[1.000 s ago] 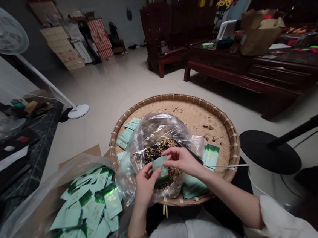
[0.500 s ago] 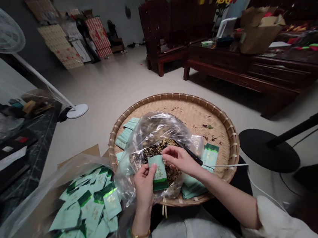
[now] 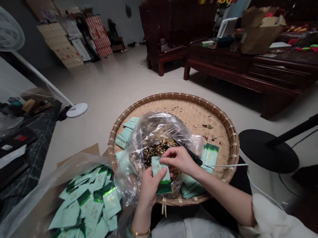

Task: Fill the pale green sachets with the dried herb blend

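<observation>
A pale green sachet (image 3: pixel 163 186) with a darker green end stands upright between my hands. My left hand (image 3: pixel 148 185) grips it, thumb across its front. The fingertips of my right hand (image 3: pixel 183 162) pinch its top edge. Behind it, a clear plastic bag (image 3: pixel 159 121) lies open around a dark and yellowish dried mix (image 3: pixel 159 147). Partly behind my right hand is a long black object (image 3: pixel 191 154). The bag rests on a round woven bamboo tray (image 3: pixel 203 108). Flat sachets (image 3: pixel 193 186) lie stacked on the tray at the right, with more sachets (image 3: pixel 125 134) at its left.
At the lower left, a large clear bag (image 3: pixel 19 224) holds many sachets (image 3: pixel 92 213). A white cord (image 3: pixel 226 165) crosses the tray's right rim. A white fan (image 3: pixel 77 110) stands at left, a black round base (image 3: pixel 270 151) at right, and a dark wooden table (image 3: pixel 245 70) beyond.
The sachet has shifted slightly right and turned more upright. My left hand has moved right with it, its thumb now further across the front. My right fingertips have closed onto its top edge.
</observation>
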`<act>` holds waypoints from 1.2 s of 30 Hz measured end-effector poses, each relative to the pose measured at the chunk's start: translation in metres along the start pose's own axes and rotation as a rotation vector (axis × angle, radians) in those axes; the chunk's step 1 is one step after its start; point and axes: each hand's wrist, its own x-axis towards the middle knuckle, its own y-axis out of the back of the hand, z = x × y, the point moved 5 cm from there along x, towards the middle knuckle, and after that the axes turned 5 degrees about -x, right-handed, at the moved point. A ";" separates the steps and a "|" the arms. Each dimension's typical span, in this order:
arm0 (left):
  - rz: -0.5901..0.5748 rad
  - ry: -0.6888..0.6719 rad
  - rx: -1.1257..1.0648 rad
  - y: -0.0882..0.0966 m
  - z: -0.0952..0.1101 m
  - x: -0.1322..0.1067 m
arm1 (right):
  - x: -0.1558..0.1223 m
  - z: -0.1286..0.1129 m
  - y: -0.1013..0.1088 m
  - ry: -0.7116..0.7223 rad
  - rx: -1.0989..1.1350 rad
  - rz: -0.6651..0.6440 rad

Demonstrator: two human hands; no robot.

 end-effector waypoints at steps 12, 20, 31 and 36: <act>0.116 -0.026 -0.110 0.009 0.000 0.001 | 0.008 0.024 0.056 0.162 -1.344 0.152; 0.090 0.015 -0.144 0.006 0.004 -0.001 | 0.008 0.014 0.080 0.156 -1.011 0.074; 0.014 0.045 -0.019 0.003 -0.005 0.001 | -0.007 -0.023 0.053 0.017 -0.499 -0.407; 0.011 0.094 0.049 0.003 -0.004 -0.001 | -0.002 -0.032 0.039 0.151 -0.630 -0.442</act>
